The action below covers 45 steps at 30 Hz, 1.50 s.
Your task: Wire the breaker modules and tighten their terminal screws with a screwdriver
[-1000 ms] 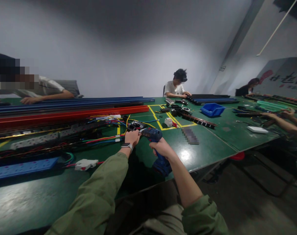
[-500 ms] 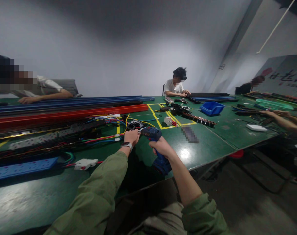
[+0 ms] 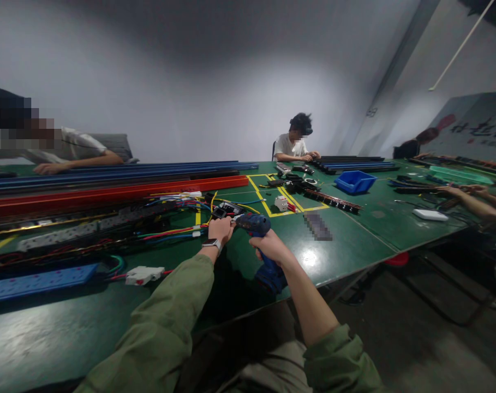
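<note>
My right hand (image 3: 272,250) is wrapped round the handle of a blue power drill (image 3: 252,222), which points left. At the drill's tip is my left hand (image 3: 221,230), its fingers closed on something I cannot make out. Just beyond my left hand lies a black component (image 3: 227,209) with yellow, blue and red wires running to it. Several colored wires (image 3: 169,232) stretch left from there across the green table (image 3: 338,256).
Red (image 3: 215,184) and blue rails lie at the left, with a blue power strip (image 3: 39,283) nearer. White connectors (image 3: 281,203), a blurred flat object (image 3: 318,226) and a blue bin (image 3: 354,182) lie to the right. Several people sit around the table.
</note>
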Motion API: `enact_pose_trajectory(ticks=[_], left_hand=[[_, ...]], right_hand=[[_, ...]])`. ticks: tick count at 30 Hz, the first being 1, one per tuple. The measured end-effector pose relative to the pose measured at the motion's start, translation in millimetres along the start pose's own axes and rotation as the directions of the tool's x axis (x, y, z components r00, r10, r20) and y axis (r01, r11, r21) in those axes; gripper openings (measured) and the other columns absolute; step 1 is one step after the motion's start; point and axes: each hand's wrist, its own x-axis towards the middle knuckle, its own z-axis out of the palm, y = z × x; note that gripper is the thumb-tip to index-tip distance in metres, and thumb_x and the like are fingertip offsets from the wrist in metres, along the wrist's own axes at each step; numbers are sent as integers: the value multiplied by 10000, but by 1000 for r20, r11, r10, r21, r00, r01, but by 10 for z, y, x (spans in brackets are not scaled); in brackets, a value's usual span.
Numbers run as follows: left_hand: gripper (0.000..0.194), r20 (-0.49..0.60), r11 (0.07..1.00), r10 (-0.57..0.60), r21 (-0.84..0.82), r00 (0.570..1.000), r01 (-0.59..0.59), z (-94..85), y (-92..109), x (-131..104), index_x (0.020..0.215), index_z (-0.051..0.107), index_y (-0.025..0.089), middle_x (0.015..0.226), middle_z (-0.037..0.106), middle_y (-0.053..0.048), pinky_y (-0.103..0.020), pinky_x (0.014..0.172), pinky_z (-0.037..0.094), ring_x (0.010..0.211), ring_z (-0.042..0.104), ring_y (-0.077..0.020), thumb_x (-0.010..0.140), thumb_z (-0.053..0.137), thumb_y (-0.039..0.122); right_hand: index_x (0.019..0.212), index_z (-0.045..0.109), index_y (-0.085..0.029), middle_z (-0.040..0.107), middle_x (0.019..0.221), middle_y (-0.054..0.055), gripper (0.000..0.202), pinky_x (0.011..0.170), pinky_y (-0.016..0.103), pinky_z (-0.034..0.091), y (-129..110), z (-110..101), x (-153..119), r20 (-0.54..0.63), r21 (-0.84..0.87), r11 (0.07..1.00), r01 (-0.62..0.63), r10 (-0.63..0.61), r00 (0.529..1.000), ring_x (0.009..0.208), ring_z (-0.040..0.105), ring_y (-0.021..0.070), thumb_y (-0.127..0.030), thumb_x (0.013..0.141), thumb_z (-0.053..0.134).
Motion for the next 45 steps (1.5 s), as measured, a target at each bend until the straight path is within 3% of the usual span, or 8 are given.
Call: enact_pose_trajectory(ticks=[14, 24, 45], left_hand=[[370, 2, 1000, -5, 1, 1000, 5, -87, 34, -31, 1118, 641, 197, 1068, 723, -138, -404, 891, 401, 1039, 662, -298, 967, 388, 422], [320, -19, 1000, 15, 1, 1000, -15, -15, 1, -15, 1100, 636, 201, 1044, 719, -128, -401, 875, 403, 1025, 659, -310, 943, 445, 404], [359, -14, 1000, 12, -8, 1000, -12, -34, 9, -17, 1103, 642, 203, 1043, 721, -130, -407, 885, 397, 1026, 660, -305, 960, 400, 425]], right_hand=[[772, 565, -176, 498, 468, -54, 65, 372, 194, 359, -11, 10, -2, -11, 12, 1000, 12, -12, 1000, 384, 493, 111, -143, 722, 590], [764, 560, -177, 492, 449, -57, 58, 374, 193, 356, -14, 13, -7, -2, 6, 1000, 19, -19, 1000, 376, 482, 111, -140, 723, 577], [815, 581, -181, 492, 448, -57, 103, 373, 201, 368, -9, 0, 5, 12, 8, 1000, 18, -19, 1000, 378, 489, 125, -144, 719, 580]])
